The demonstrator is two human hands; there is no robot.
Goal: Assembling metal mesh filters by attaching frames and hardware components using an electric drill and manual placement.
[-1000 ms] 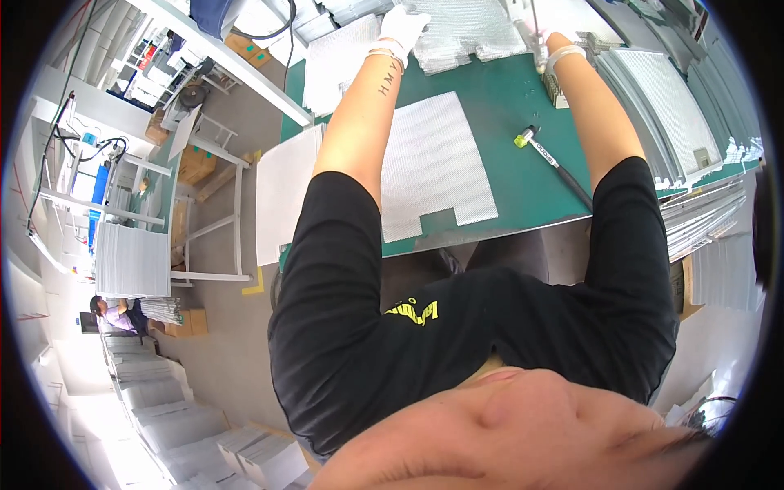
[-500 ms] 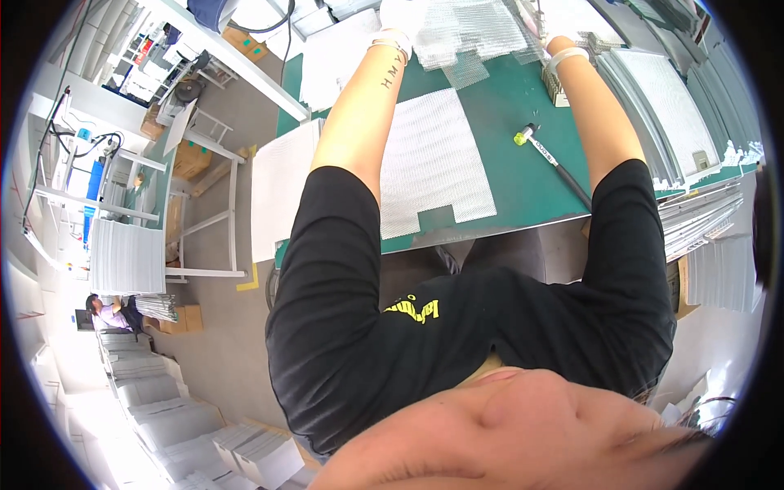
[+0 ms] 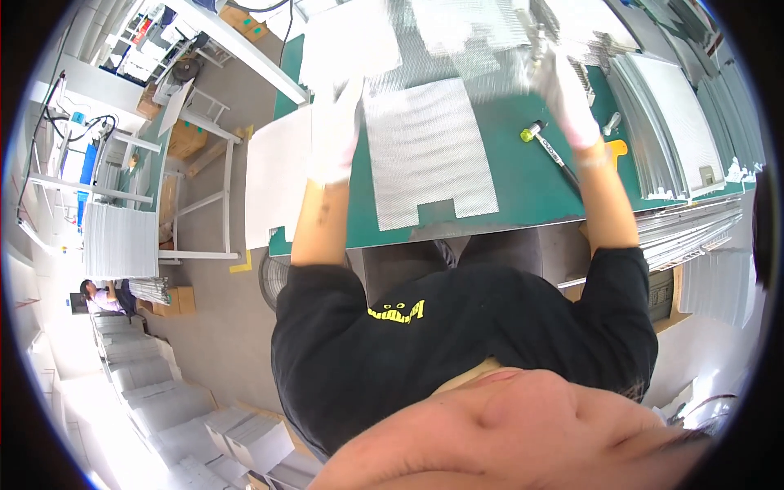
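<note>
My left hand [image 3: 336, 135], in a white glove, is at the left edge of a motion-smeared wire mesh sheet [image 3: 416, 65]. At the sheet's other side is my white-gloved right hand [image 3: 567, 102], also blurred. Both hands appear closed on the sheet, which spans between them above the table; the fingertips are smeared. Nearer to me, another mesh sheet [image 3: 433, 159] with a notched near edge lies flat on the green tabletop [image 3: 514, 184]. A mallet [image 3: 552, 153] with a yellow-green and black head and dark grip lies beside my right forearm.
White sheets [image 3: 278, 180] lie on the table's left side. Stacked framed panels [image 3: 670, 122] stand at the right. A yellow-orange object [image 3: 616, 155] is beside my right wrist. Below the table edge is a fan [image 3: 279, 282]. Another person [image 3: 106, 296] is far off at the left.
Both hands have come back toward me from the table's far side, with a blurred mesh sheet between them. The yellow-orange object by my right wrist has come into sight.
</note>
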